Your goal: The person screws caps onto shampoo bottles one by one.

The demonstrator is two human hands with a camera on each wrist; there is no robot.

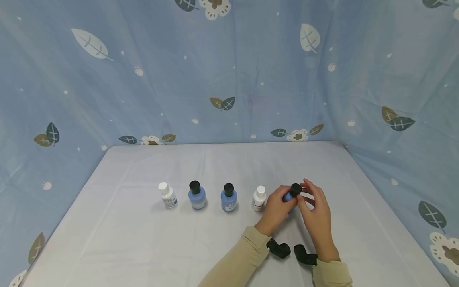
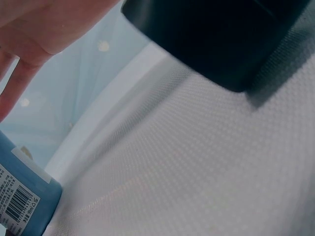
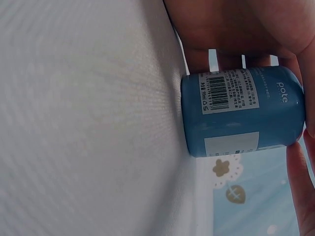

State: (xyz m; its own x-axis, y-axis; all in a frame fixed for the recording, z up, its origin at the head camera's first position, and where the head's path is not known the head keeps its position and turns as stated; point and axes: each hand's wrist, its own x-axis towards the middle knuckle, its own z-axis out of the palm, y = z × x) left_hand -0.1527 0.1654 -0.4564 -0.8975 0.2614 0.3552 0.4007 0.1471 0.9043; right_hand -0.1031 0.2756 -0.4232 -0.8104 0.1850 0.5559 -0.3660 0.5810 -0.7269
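Note:
In the head view, a blue bottle (image 1: 288, 197) with a black cap (image 1: 295, 189) is between my hands at the right of the table. My left hand (image 1: 275, 209) grips its body from the left. With thumb and fingers, my right hand (image 1: 316, 211) pinches the cap from the other side. Seen from the right wrist, the blue bottle (image 3: 241, 115) stands with its base on the white cloth, its barcode label facing the camera. In the left wrist view only the lower part of the bottle (image 2: 29, 191) shows, at the lower left.
Left of my hands, in a row, stand a white bottle (image 1: 259, 198), two blue bottles with black caps (image 1: 228, 198) and another white bottle (image 1: 167, 195). Black wrist mounts (image 1: 279, 249) sit close together under my wrists. A blue patterned curtain (image 1: 229, 71) surrounds the white table (image 1: 143, 243).

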